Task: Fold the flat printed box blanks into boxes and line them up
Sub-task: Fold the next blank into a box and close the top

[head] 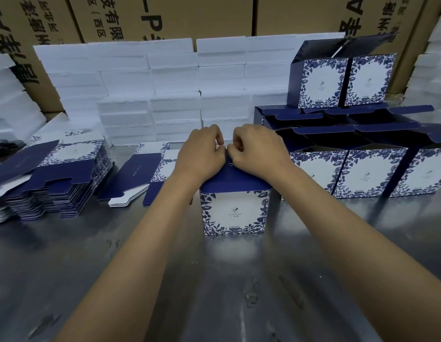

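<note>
The grey, scuffed metal table (214, 280) stood in a packing area, backed by a wall of stacked white foam blocks (150, 95) and tall brown cardboard cartons (209, 16) printed with black characters. At the middle of the table sat a half-formed white box with blue floral print and a navy top flap (234, 208), upright, its printed face towards the person. Both hands were on its top: the left hand (202, 154) and the right hand (256, 151) met at the far edge of the navy flap, fingers curled and pinching the card there, thumbs nearly touching. To the left lay a tall pile of flat printed blanks (54, 174), with a smaller pile of blanks (145, 176) just beside the box. To the right stood a row of folded boxes with open navy flaps (370, 171), and two more folded boxes (343, 80) were stacked on top at the back.

The step looked like tucking or creasing a flap. Pressing down unevenly could buckle the thin card or crease the printed face; a tab forced at an angle might tear or miss its slot. The light box could also slide on the smooth metal under the push and knock the neighbouring row out of line.
</note>
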### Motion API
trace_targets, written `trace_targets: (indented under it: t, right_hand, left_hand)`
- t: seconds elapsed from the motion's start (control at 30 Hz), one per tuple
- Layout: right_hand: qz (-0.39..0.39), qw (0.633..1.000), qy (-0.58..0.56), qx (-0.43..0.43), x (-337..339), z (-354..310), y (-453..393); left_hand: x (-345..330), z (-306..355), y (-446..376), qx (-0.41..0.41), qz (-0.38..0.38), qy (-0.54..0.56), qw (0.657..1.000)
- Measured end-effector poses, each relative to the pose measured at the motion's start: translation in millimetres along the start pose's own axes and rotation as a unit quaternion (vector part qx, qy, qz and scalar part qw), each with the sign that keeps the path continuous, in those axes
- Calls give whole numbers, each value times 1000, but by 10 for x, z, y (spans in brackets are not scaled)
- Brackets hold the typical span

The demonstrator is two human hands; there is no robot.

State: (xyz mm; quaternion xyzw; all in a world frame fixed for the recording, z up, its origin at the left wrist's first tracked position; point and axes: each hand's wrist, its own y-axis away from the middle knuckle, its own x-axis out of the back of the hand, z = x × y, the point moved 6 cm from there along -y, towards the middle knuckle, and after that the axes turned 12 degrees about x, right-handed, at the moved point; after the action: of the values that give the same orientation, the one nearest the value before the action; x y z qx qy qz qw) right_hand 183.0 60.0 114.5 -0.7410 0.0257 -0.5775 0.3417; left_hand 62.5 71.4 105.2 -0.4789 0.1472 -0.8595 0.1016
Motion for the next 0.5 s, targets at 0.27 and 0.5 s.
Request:
trace_targets:
  t: [0.27,0.5]
  right_hand:
    - [185,978,2,92,218,-217,516]
    - [176,976,-67,107,-35,-268,852]
  left_hand:
    - [23,-298,516,36,43,260,964]
    - [-50,-325,867,-81,118,316,938]
